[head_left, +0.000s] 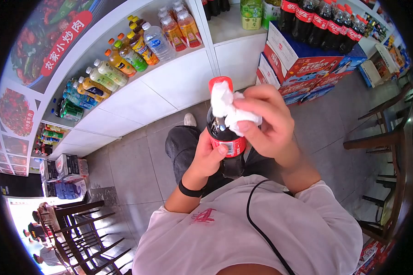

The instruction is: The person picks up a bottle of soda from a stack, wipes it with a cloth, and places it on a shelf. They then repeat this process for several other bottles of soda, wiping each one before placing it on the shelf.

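A dark cola bottle with a red label and a red cap is held upright in front of my body. My left hand wraps round it at the label, thumb across the front. In my right hand a crumpled white tissue is pinched between thumb and fingers. The tissue lies against the bottle's neck and shoulder, just under the cap, and hides part of them.
Shelves with several drink bottles run along the left and front. Red and blue cartons carry several cola bottles at front right. Wooden chairs stand on the right, more furniture at lower left. Grey tiles cover the floor.
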